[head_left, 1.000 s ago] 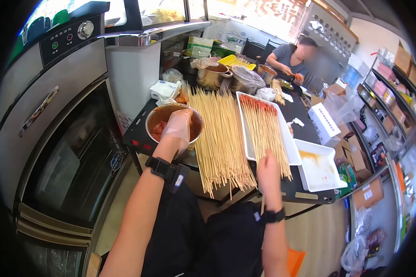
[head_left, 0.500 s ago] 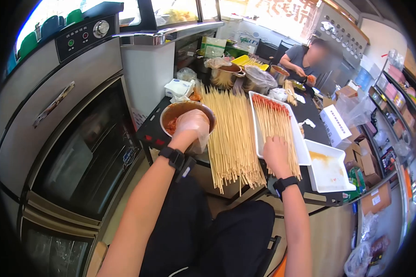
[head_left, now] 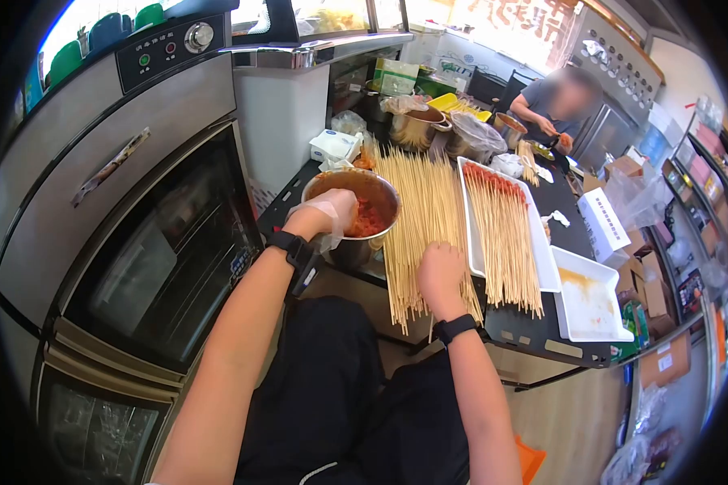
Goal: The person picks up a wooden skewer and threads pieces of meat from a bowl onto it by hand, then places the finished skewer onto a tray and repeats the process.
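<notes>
My left hand [head_left: 332, 214], in a clear plastic glove, is curled over the near left side of a metal pot [head_left: 387, 187]. Red marinated meat pieces [head_left: 372, 217] lie inside the pot. The fingers are closed, and what they hold is hidden. My bare right hand [head_left: 442, 275] rests with bent fingers on the lower part of a broad pile of bamboo skewers [head_left: 419, 194], closed on a skewer. To its right, a white tray [head_left: 471, 218] holds rows of skewers [head_left: 505, 234] with red meat at their far ends.
Another white tray [head_left: 594, 311] with yellowish liquid stands at right on the black table [head_left: 514, 323]. Tissues [head_left: 336, 147], pots [head_left: 419, 129] and plastic bags fill the back. Across the table a person [head_left: 554, 105] handles food. A steel cabinet [head_left: 162, 202] stands at left, shelves at right.
My right hand has moved left from the skewers in the tray to the loose skewer pile. My left hand has shifted toward the pot's left side, showing more meat. The view has turned slightly left.
</notes>
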Demonstrator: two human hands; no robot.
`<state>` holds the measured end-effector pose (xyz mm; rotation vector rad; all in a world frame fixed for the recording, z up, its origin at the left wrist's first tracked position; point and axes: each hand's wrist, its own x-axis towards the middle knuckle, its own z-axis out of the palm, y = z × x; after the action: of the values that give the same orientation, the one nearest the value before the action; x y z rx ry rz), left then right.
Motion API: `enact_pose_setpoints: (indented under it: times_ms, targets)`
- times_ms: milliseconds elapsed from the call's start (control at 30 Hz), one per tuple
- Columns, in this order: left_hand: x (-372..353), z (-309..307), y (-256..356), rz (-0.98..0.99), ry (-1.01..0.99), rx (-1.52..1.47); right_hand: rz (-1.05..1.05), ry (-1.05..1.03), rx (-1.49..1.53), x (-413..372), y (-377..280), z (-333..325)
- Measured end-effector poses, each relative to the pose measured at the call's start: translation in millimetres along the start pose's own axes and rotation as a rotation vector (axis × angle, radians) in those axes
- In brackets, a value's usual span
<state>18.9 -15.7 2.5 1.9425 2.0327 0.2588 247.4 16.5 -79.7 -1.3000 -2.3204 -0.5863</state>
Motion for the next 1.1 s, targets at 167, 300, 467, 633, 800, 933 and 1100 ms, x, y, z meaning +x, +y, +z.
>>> enact_pose_setpoints:
  times_ms: [167, 300, 467, 633, 800, 933, 1100]
  targets:
    - [-12, -9, 4, 0.016, 0.174, -0.413, 0.361, -0.195, 0.25, 12, -1, -27]
    - [19, 11, -17, -0.016, 0.157, -1.322, 0.398, -0.254, 0.336, 15, 12, -26]
    - [12, 2, -14, 0.059, 0.139, -1.466, 0.407, -0.19, 0.499, 4, 25, -48]
    - [21, 11, -16, -0.025, 0.236, -1.471, 0.458, 0.157, 0.573, -39, 26, -83]
    - [23, 10, -14, -0.125, 0.294, -1.254, 0.737, 0.118, 1.079, -81, 5, -135]
    - [8, -3, -5, -0.147, 0.338, -1.352, 0.811, 0.093, 1.205, -96, -1, -149]
    - [28, 5, -18, -0.143, 0.415, -1.41, 0.848, 0.085, 1.213, -109, 8, -153]
